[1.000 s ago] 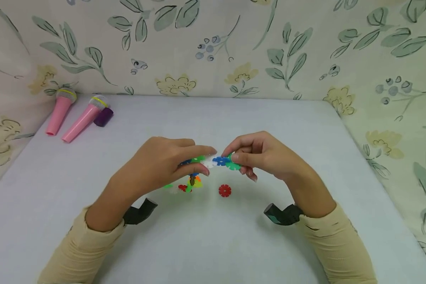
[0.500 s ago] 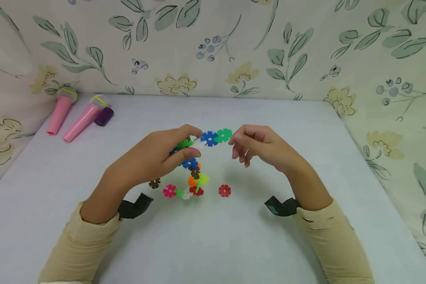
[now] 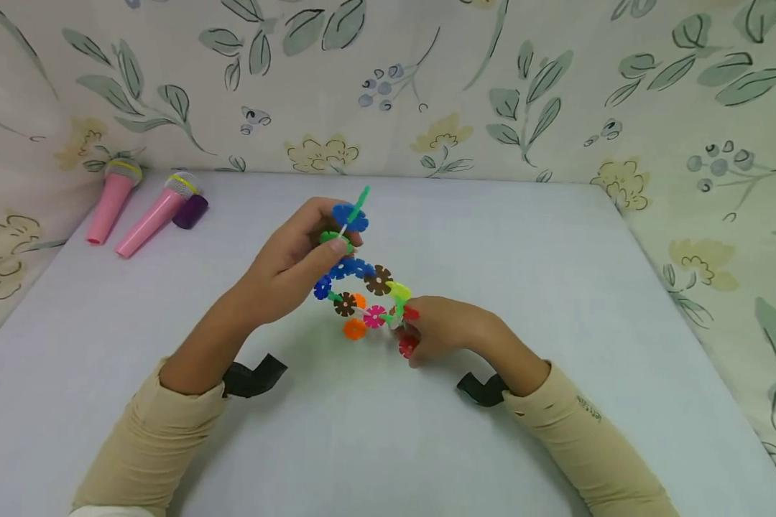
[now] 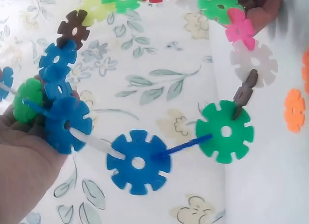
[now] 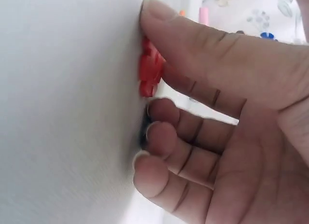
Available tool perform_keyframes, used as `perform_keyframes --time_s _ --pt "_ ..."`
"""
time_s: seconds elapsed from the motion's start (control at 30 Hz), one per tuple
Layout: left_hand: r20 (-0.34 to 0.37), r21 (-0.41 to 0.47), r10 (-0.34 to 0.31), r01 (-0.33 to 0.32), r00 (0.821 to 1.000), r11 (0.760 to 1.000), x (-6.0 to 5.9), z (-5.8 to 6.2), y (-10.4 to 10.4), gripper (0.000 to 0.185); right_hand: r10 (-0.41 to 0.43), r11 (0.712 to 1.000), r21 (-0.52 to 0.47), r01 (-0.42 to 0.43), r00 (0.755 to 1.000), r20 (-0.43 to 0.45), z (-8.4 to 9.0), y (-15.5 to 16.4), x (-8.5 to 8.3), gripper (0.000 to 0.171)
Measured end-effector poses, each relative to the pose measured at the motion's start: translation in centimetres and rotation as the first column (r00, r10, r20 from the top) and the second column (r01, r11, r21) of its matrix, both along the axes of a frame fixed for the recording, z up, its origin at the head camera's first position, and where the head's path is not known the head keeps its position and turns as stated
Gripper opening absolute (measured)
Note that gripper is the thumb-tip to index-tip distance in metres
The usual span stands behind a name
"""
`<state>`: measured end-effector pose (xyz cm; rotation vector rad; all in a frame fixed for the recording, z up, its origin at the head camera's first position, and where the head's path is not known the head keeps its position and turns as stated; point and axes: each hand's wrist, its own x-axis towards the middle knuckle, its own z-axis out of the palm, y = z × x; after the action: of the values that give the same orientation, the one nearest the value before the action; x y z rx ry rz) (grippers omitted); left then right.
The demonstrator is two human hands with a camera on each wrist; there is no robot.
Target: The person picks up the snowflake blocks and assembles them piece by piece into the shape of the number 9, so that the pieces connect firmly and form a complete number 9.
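Note:
My left hand (image 3: 284, 269) pinches one end of a chain of interlocking notched plastic discs (image 3: 379, 280), raised above the table. A blue disc (image 3: 344, 215) and a green one stick up past its fingertips. In the left wrist view the chain loops round through blue, white, green, brown and pink discs (image 4: 240, 28). At the table surface my right hand (image 3: 453, 327) has its thumb and index finger round a loose red disc (image 5: 150, 67). The index fingertip is hidden behind the disc. The chain's red, green and clear discs hang close to the right hand's knuckles.
Two orange discs (image 3: 354, 329) lie on the white table (image 3: 375, 438) under the chain. Two pink toy microphones (image 3: 149, 222) and a purple cylinder (image 3: 190, 212) lie at the back left. Leaf-patterned cloth (image 3: 388, 86) stands behind the table.
My right hand has left the chain's green end disc and come down to the red disc. The left hand has turned and risen, so the chain now swings toward the right.

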<state>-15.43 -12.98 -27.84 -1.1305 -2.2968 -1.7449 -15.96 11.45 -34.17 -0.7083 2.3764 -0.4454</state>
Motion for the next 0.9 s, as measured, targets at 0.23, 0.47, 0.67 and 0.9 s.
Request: perform_keyframes --time_s 0.23,0.47,0.67,0.9 --pt "0.013 -0.160 0.035 -0.033 0.999 0.987 0.2 0.2 -0.3 0.030 0.072 0.993 -0.089 -0.076 0.996 -0.044 0.5 1.0 -0.6 0.017" --pt "-0.249 -0.416 0.067 -0.169 0.966 0.893 0.5 0.3 0.2 0.030 -0.190 0.762 -0.647 -0.026 0.946 -0.262 4.4 3.6 -0.6 0.008" --pt "-0.348 -0.425 0.068 -0.222 0.935 0.877 0.9 0.5 0.3 0.016 -0.247 0.594 -0.781 -0.196 0.879 -0.408 6.4 3.7 1.0 0.030" --pt "-0.316 -0.440 0.006 -0.152 0.949 0.885 1.0 0.3 0.8 0.014 -0.302 0.607 -0.744 -0.279 0.785 -0.541 6.8 2.7 2.3 0.027"
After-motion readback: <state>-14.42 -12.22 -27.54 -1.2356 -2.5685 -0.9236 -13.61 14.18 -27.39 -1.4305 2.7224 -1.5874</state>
